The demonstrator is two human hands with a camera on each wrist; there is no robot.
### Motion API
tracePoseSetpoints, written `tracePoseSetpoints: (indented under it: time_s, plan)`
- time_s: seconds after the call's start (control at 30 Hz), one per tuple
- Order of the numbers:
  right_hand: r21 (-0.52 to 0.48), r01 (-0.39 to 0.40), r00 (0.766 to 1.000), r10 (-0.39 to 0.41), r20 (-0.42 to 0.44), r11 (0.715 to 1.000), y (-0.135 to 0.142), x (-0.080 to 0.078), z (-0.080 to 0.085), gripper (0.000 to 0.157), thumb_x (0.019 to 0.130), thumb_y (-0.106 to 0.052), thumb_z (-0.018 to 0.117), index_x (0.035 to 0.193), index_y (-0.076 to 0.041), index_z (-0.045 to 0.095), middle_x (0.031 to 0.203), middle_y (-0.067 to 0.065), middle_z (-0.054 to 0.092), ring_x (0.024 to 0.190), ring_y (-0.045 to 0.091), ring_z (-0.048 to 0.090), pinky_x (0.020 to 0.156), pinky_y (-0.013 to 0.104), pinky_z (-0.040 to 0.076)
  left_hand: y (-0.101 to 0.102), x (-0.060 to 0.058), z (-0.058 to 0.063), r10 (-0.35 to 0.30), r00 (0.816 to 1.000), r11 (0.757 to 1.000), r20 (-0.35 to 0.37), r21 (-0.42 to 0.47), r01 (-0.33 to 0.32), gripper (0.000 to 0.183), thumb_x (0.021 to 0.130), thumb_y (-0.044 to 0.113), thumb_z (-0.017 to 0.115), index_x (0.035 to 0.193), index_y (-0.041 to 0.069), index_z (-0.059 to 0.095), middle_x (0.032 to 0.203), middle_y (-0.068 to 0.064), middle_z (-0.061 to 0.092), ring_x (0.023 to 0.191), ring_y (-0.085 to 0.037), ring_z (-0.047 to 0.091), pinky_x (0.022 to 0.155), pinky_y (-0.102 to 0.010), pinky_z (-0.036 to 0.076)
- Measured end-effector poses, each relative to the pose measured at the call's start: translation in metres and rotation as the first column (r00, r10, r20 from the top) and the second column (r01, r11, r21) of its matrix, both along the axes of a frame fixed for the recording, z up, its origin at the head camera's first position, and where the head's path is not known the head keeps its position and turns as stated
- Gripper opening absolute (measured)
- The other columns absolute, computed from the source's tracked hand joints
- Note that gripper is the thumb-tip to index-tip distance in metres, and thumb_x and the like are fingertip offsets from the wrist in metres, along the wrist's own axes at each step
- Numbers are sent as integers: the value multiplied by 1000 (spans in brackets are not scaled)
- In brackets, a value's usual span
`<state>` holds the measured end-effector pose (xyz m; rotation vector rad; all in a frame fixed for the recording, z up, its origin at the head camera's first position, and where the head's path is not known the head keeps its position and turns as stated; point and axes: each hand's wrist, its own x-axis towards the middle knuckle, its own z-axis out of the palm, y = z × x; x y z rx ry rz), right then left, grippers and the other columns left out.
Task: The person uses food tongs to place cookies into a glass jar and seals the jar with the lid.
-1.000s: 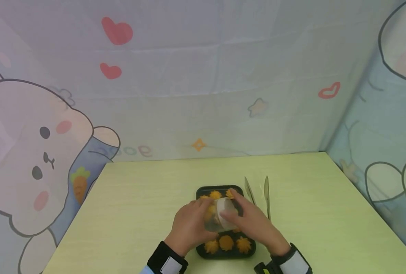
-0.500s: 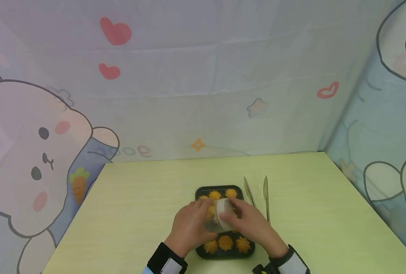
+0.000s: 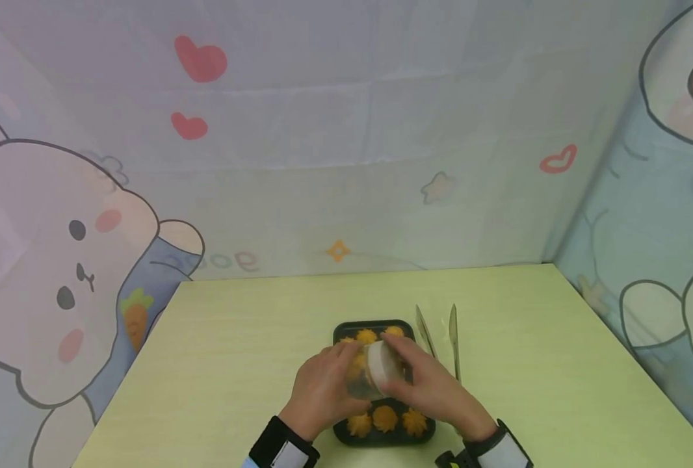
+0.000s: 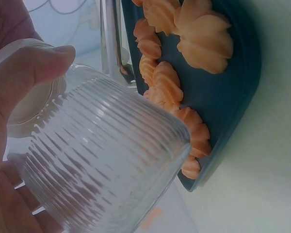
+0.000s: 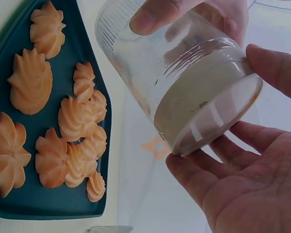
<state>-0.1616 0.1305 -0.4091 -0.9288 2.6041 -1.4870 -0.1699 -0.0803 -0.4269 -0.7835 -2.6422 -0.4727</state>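
A clear ribbed glass jar is held tilted on its side above the tray, its lidded end towards the right. My left hand grips the glass body, the thumb over the top and fingers beneath. At the other end, my right hand holds the whitish lid by its rim between thumb and fingers. The lid sits on the jar's mouth; whether it is loose cannot be told. No contents show through the glass.
Below the jar lies a dark tray with several piped, star-shaped cookies, partly hidden by my hands in the head view. Right of the tray lie two slim metal utensils, their lower ends partly covered. The light table meets a printed cloth behind.
The right hand's fingers have shifted round the lid, the index finger drawing in and then reaching up again. My left hand and the jar have stayed nearly in place.
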Motion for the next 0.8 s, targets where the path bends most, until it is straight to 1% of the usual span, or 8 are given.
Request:
tracePoseSetpoints:
  time_s: [0.2, 0.3, 0.37, 0.43, 0.5, 0.6, 0.7, 0.8]
  plan:
    - [-12, -14, 1000, 15, 23, 1000, 1, 0, 0, 71, 89, -23, 67, 145, 2, 31, 138, 27, 42, 109, 37, 51, 86, 59, 48, 0, 0, 0, 3, 1000, 1000, -5, -11, -3, 85, 54, 43, 86, 127, 14, 54, 116, -6, 66, 95, -22, 62, 71, -41, 57]
    - [-8, 25, 999, -25, 44, 1000, -2, 1, 2, 72, 89, -25, 67, 146, 1, 31, 141, 27, 41, 114, 38, 49, 86, 57, 50, -1, -1, -1, 8, 1000, 1000, -13, -21, -8, 85, 53, 43, 86, 126, 14, 54, 114, -6, 66, 93, -22, 63, 70, -40, 57]
    - [2, 78, 993, -78, 85, 997, -5, 2, 4, 72, 90, -30, 66, 146, -1, 31, 142, 27, 41, 114, 38, 49, 81, 52, 54, -1, -1, -1, 8, 1000, 1000, -18, -29, -9, 86, 52, 44, 86, 125, 14, 54, 113, -6, 66, 92, -22, 63, 69, -40, 57]
    - [28, 159, 979, -161, 125, 987, -8, 3, 7, 73, 90, -37, 64, 146, 0, 33, 142, 26, 43, 115, 37, 51, 78, 47, 56, -1, -1, -1, 9, 1000, 999, -18, -34, -10, 86, 52, 44, 86, 125, 14, 53, 112, -6, 66, 92, -22, 62, 69, -39, 56]
    - [61, 237, 955, -244, 170, 970, -11, 3, 10, 75, 91, -43, 61, 145, 1, 34, 140, 26, 47, 112, 35, 55, 74, 44, 57, -1, -1, -1, 9, 1000, 999, -14, -39, -10, 86, 52, 44, 86, 125, 14, 53, 111, -6, 66, 92, -22, 62, 69, -39, 56]
    - [124, 323, 916, -343, 210, 938, -13, 2, 13, 76, 91, -51, 55, 143, 3, 38, 133, 23, 55, 109, 33, 59, 79, 47, 56, -1, -2, -1, 9, 1000, 999, -15, -43, -9, 87, 52, 44, 87, 126, 14, 52, 111, -6, 66, 91, -22, 62, 70, -39, 56]
    - [162, 351, 896, -381, 226, 922, -14, 2, 15, 74, 92, -53, 52, 140, 3, 43, 125, 20, 62, 103, 29, 61, 78, 47, 55, 0, -2, -1, 7, 1000, 999, -21, -46, -8, 87, 52, 44, 87, 126, 14, 52, 110, -6, 66, 90, -22, 62, 70, -39, 56]
    - [167, 354, 892, -386, 235, 920, -16, 2, 15, 65, 92, -52, 52, 134, -1, 52, 112, 17, 67, 84, 22, 64, 67, 40, 55, 0, -2, -1, 2, 1000, 999, -27, -43, -3, 87, 52, 43, 87, 126, 14, 52, 111, -6, 66, 91, -22, 62, 71, -39, 56]
